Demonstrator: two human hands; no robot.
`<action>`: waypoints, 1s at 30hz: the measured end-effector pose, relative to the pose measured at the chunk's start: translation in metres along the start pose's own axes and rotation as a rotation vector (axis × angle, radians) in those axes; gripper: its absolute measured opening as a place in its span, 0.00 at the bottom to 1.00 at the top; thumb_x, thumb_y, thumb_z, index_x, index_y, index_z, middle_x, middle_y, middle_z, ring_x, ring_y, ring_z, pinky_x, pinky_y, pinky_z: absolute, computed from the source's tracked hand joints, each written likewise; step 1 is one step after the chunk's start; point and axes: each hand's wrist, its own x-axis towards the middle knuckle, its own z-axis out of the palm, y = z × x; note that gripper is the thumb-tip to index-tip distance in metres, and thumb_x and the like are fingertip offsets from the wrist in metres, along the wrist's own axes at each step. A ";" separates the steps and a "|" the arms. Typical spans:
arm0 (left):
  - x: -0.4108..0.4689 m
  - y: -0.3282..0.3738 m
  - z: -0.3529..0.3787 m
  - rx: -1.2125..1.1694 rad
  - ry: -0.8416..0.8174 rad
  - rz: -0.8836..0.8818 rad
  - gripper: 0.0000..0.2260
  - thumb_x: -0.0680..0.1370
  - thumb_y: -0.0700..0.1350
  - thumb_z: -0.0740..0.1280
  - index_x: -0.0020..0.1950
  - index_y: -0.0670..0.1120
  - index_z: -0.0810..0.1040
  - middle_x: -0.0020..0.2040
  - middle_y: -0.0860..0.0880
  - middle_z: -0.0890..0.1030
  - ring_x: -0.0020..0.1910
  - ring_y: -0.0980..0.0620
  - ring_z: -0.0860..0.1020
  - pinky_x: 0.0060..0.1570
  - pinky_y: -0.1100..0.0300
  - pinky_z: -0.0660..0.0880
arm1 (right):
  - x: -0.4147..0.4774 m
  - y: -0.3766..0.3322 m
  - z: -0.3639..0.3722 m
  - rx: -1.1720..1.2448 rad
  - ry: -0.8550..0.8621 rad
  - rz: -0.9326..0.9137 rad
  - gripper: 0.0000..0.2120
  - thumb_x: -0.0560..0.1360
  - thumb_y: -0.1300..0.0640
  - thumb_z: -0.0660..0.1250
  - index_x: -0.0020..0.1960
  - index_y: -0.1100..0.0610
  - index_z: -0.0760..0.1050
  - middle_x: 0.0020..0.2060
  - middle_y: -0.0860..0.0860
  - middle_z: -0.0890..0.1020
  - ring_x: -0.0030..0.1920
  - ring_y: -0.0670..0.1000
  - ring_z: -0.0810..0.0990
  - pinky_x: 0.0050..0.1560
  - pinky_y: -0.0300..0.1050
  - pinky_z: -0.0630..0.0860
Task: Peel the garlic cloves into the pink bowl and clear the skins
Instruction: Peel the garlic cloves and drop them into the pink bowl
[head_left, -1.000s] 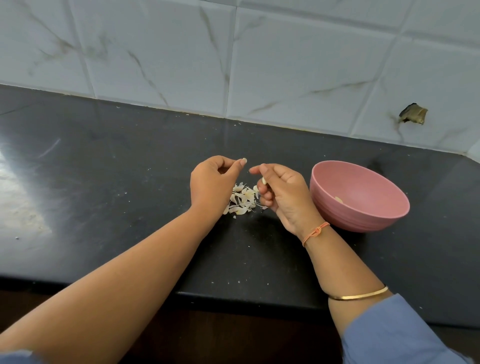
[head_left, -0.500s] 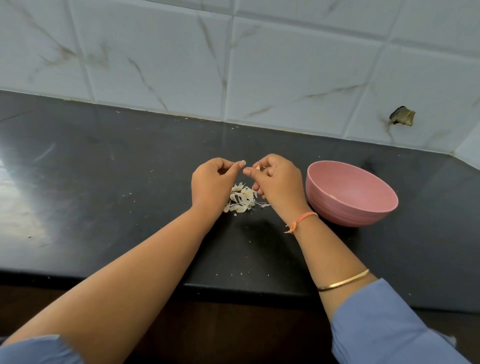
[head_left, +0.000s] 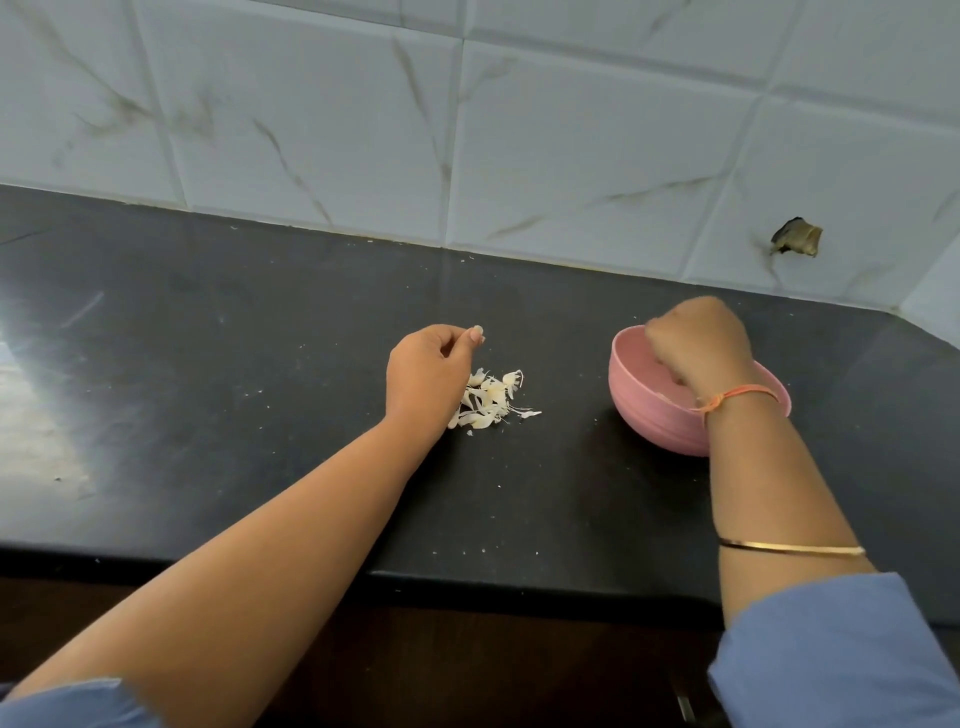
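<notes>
Soft daylight, left countertop (head_left: 156, 364) glare, blurred edges.

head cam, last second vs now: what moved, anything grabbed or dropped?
The right hand moved right, away from the left hand, to the bowl; its fingers now reach inside. It had pinched a clove; whether that has been let go is hidden. The left hand stayed curled beside the skins; bowl and skins did not move.

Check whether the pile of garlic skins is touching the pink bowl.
Apart. The head view shows a wide strip of bare black counter between the garlic skins and the pink bowl.
</notes>
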 end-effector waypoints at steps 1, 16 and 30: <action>0.000 0.000 0.000 0.012 -0.006 0.002 0.11 0.79 0.52 0.64 0.48 0.46 0.83 0.24 0.55 0.69 0.21 0.58 0.66 0.30 0.63 0.66 | 0.002 0.005 0.002 -0.013 -0.038 0.031 0.07 0.73 0.66 0.57 0.37 0.62 0.70 0.29 0.56 0.72 0.29 0.53 0.68 0.31 0.42 0.65; 0.000 0.000 0.000 -0.014 -0.016 0.031 0.04 0.76 0.50 0.69 0.44 0.52 0.83 0.37 0.54 0.82 0.29 0.62 0.73 0.30 0.77 0.67 | -0.002 -0.017 0.002 0.263 0.104 -0.145 0.16 0.77 0.57 0.61 0.42 0.69 0.78 0.30 0.62 0.77 0.30 0.53 0.72 0.39 0.50 0.73; 0.005 -0.003 -0.002 -0.138 0.086 -0.051 0.06 0.78 0.48 0.67 0.50 0.50 0.83 0.38 0.53 0.81 0.36 0.57 0.77 0.42 0.61 0.75 | -0.026 -0.042 0.063 0.307 -0.311 -0.330 0.14 0.73 0.70 0.65 0.47 0.52 0.78 0.50 0.51 0.80 0.51 0.49 0.81 0.51 0.41 0.78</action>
